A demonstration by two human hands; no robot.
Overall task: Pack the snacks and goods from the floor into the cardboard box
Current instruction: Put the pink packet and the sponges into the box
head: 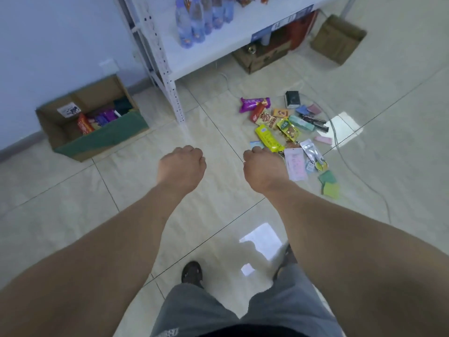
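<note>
Cardboard box [92, 122], partly filled, sits at the wall left; snacks [286, 127] lie scattered on the floor [218, 210] right. Left hand [181, 166] and right hand [263, 169] hover, each grip clenched on nothing.

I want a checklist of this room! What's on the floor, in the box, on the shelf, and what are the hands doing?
Surface: glossy tiled floor, light patches reflected.
Job's things: open cardboard box by the wall, partly filled; snack pile on the floor, including a purple packet and a yellow packet.
Clutter: green pads beside the pile.
Hands: left hand and right hand, fingers curled, holding nothing visible.
Cables: grey cable crossing the floor past the pile.
Surroundings: white shelf with water bottles; more boxes behind.
</note>
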